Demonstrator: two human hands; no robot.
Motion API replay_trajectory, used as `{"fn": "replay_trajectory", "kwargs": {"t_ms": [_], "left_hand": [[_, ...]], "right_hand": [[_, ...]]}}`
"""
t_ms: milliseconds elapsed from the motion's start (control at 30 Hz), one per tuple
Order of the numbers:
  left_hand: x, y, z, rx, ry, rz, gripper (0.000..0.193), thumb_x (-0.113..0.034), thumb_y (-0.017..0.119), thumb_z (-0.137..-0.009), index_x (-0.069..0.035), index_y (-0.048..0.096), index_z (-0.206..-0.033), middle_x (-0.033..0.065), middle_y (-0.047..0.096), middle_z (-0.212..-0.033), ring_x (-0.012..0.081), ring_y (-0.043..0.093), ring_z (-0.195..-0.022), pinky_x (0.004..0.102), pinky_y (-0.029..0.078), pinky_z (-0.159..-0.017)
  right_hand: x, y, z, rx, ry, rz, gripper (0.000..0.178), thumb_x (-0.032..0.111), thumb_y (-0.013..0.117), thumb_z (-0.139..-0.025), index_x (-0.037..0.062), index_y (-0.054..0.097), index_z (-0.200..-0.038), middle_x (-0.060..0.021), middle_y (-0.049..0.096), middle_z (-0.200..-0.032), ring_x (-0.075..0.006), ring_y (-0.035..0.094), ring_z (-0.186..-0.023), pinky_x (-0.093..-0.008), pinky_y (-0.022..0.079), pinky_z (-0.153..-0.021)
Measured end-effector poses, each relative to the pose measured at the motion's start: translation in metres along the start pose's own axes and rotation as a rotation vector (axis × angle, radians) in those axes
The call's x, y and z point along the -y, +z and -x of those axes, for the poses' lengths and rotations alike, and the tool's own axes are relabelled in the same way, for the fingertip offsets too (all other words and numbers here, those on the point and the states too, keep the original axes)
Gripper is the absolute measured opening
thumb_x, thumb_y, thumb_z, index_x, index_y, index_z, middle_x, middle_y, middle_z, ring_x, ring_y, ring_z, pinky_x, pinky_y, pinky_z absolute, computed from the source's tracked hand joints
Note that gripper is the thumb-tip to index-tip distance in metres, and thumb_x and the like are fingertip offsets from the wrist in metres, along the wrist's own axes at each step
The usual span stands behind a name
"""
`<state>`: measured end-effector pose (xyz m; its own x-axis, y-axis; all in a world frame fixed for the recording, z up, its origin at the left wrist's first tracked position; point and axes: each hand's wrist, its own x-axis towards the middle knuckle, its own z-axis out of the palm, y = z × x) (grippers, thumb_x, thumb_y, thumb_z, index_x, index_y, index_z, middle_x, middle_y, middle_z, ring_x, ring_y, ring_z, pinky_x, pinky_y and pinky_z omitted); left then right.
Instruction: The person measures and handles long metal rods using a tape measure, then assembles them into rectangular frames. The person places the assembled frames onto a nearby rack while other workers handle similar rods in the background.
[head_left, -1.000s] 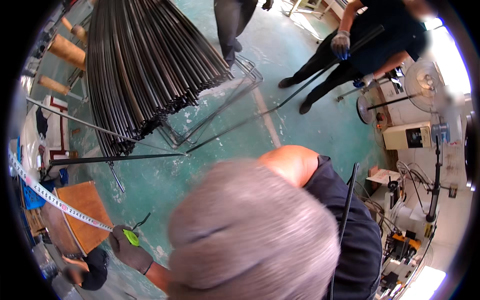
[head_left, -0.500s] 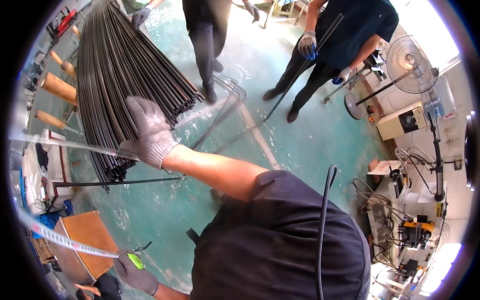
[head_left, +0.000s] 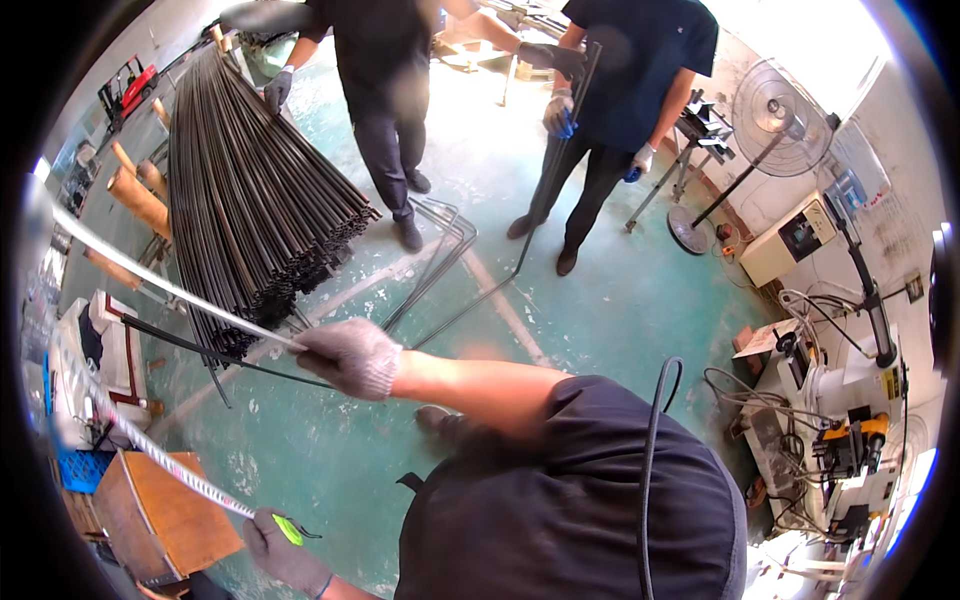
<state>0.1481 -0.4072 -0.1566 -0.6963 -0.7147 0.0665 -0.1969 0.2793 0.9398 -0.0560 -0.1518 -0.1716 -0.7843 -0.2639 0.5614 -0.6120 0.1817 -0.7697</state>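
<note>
My right hand (head_left: 345, 358), in a light grey knit glove, is shut on the near end of a long bright metal rod (head_left: 170, 288) that runs up and to the left. My left hand (head_left: 280, 555), in a darker glove at the lower edge, grips a tape measure with a green tab (head_left: 288, 530). Its blade (head_left: 170, 470) stretches left toward the rim, roughly parallel to the rod. A big bundle of dark rods (head_left: 250, 200) lies just beyond my right hand. A black shirt with a cable down it fills the lower middle.
Two people stand at the top: one in black (head_left: 385, 90) with a hand on the bundle, one in dark blue (head_left: 630, 90) holding a long dark rod (head_left: 550, 180). A wooden box (head_left: 160, 510) sits lower left. A pedestal fan (head_left: 775, 110) and machines (head_left: 840, 440) stand on the right.
My right hand has come down and to the right, away from the bundle, with the bright rod's end in it. The view has tilted, bringing the standing people further into the picture.
</note>
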Motion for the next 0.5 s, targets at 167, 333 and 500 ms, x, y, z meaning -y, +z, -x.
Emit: {"fn": "replay_trajectory", "kwargs": {"t_ms": [167,333,500], "left_hand": [[0.001,0.029,0.016,0.201,0.042,0.067,0.03,-0.027,0.06,-0.108,-0.006,0.058,-0.086,0.0011,0.054,-0.077,0.0109,0.056,-0.065,0.0291,0.044,-0.06],[-0.024,0.08,0.033,0.392,0.148,0.057,0.029,-0.018,0.065,-0.106,-0.001,0.057,-0.085,0.0018,0.052,-0.077,0.0108,0.051,-0.067,0.0303,0.04,-0.061],[-0.064,0.134,0.036,0.5,0.187,0.042,0.019,-0.01,0.07,-0.104,0.002,0.062,-0.091,-0.0007,0.051,-0.08,0.0093,0.047,-0.074,0.0279,0.039,-0.065]], "right_hand": [[0.019,-0.087,0.03,-0.103,-0.088,0.44,0.012,0.018,0.077,-0.096,0.0086,0.076,-0.104,-0.0132,0.074,-0.092,-0.038,0.073,-0.084,-0.048,0.06,-0.072],[0.028,-0.17,0.06,-0.193,0.143,0.757,0.022,0.032,0.072,-0.099,0.011,0.073,-0.091,-0.0135,0.072,-0.081,-0.0396,0.073,-0.078,-0.0511,0.058,-0.069],[0.016,-0.243,0.072,-0.417,0.219,0.8,0.032,0.032,0.073,-0.099,0.0082,0.07,-0.079,-0.0173,0.068,-0.077,-0.0414,0.07,-0.077,-0.0493,0.055,-0.067]]}}
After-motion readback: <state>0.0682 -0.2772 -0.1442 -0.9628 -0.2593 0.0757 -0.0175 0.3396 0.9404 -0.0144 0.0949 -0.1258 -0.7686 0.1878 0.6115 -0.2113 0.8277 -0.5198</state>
